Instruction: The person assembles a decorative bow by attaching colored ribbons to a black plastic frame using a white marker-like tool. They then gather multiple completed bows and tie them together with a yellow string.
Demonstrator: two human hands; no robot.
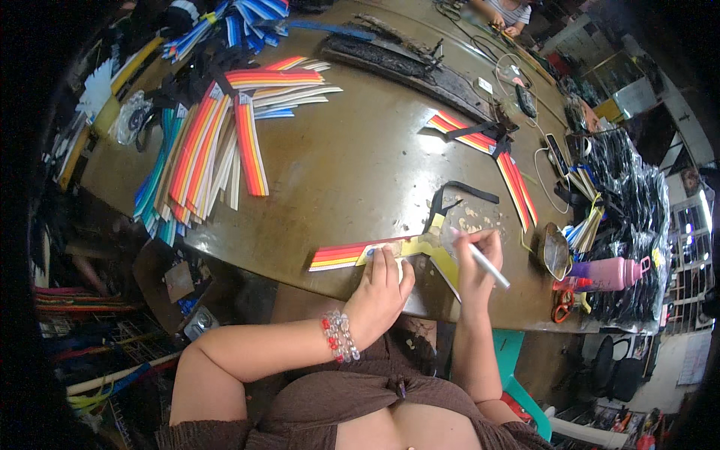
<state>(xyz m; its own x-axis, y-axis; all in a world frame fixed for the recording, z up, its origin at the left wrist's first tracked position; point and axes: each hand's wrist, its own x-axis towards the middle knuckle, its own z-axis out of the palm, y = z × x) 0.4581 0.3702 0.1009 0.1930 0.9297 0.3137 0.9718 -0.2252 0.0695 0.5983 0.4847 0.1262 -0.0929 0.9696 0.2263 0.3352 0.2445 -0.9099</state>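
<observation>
Near the table's front edge lies a V-shaped strap piece. Its left arm is a red, orange, yellow and white striped strip (335, 256), and its right part is plain yellow (442, 262). My left hand (381, 289) presses on the striped strip, fingers closed together over it, with a small white thing partly hidden by the thumb. A slim white pen (489, 265) is gripped in my right hand (478, 274), above the yellow part; its tip is hard to make out. A black strap (465, 190) runs from the top of the piece.
Bundles of striped straps (202, 150) lie at left, with another striped pair (472, 135) at far right. Pale scraps (471, 218) are scattered beyond my right hand. A pink bottle (607, 274), orange scissors (562, 306) and a phone (556, 154) are at right. Another person (506, 15) sits far back.
</observation>
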